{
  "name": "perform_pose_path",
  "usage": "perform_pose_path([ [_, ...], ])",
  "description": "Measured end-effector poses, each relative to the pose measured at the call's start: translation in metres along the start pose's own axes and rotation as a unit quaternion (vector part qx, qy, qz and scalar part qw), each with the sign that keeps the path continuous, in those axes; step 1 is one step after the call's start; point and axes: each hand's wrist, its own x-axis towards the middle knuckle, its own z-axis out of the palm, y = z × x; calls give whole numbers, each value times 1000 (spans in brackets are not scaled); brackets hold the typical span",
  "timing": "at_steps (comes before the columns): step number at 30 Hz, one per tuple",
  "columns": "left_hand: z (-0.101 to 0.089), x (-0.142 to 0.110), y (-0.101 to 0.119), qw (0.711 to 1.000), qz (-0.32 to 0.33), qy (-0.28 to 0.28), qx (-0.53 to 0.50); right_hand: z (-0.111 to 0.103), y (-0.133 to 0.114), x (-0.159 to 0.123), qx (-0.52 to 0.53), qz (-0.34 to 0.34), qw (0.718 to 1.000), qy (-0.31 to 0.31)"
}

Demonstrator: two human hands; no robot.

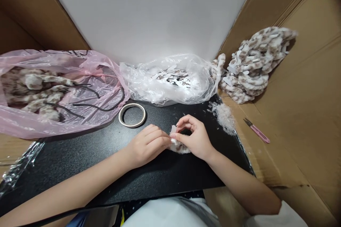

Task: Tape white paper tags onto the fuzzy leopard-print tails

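Note:
Both my hands meet over the black board [80,159] at its middle. My left hand [147,145] has its fingers curled and pressed against a small fluffy white-and-brown piece [181,147]. My right hand [193,136] pinches the same piece from the right, with a small white tab [173,129] sticking up between the fingertips. The fluffy piece rests on the board under my right palm.
A tape ring [132,115] lies behind my left hand. A pink bag [53,92] of fluffy pieces and dark wires sits left, a clear bag [170,78] of white tabs behind. Loose fluff [223,115], pink snips [257,130] and a heap of fluffy pieces [253,65] lie right.

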Motion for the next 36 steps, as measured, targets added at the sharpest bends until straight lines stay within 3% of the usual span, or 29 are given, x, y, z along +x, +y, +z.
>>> perform_pose_path([
  [5, 4, -6, 4, 999, -20, 40, 6, 3, 4, -6, -80, -112, 990, 40],
  [10, 5, -8, 2, 999, -4, 33, 7, 3, 9, -9, -127, -165, 976, 70],
  [13, 3, -5, 4, 999, -20, 38, 3, 3, 7, -9, -93, -150, 982, 64],
  [17, 0, -2, 9, 998, -37, 47, -4, 1, 3, -7, 38, -59, 998, -6],
  [19, -1, -3, 10, 998, -36, 44, -6, 0, 2, -7, 65, -47, 996, -34],
  [27, 2, -5, 4, 996, -70, 38, -34, -2, 4, -10, -32, -90, 993, -65],
  [30, 4, -4, 5, 983, -162, 26, -88, -2, 5, -9, -58, -91, 993, -54],
  [33, 2, 0, 7, 949, -280, 5, -141, 0, 6, -7, -64, -87, 994, -32],
  [36, -3, 5, 7, 914, -347, -46, -203, 1, 8, -6, -80, -103, 991, -4],
])
